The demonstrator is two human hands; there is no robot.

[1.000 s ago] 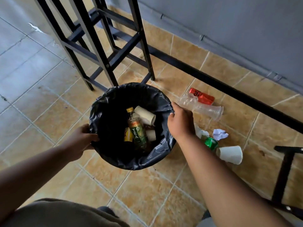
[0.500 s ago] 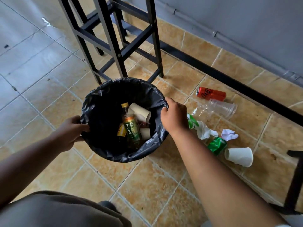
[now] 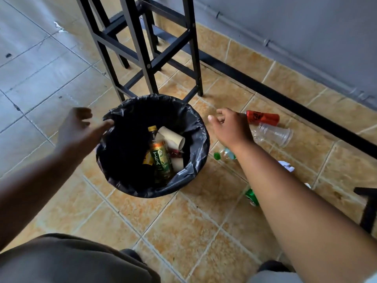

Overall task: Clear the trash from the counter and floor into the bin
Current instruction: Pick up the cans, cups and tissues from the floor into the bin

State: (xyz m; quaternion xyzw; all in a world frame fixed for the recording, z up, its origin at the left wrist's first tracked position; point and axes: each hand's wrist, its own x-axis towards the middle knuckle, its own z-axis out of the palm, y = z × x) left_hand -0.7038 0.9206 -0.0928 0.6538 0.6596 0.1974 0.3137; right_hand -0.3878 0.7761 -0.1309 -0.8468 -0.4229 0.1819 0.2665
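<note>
The bin [image 3: 195,127], lined with a black bag, stands on the tiled floor and holds a tea bottle [image 3: 161,158] and cardboard tubes [image 3: 171,137]. My left hand [image 3: 78,129] hovers open just left of its rim, fingertips near the bag. My right hand [image 3: 230,127] hovers open to the right of the rim, holding nothing. On the floor right of the bin lie a red can [image 3: 263,117], a clear plastic cup [image 3: 275,134], a clear bottle with a green cap [image 3: 223,154], crumpled white paper [image 3: 286,166] and a green can [image 3: 252,197], partly hidden by my forearm.
A black metal stool frame [image 3: 149,58] stands right behind the bin. A black floor rail [image 3: 285,99] runs along the grey wall. Another black frame leg [image 3: 367,209] is at the right edge. My knees show at the bottom.
Both hands have let go of the bin's rim and lifted away, fingers spread. The bin now rests on the floor near the stool.
</note>
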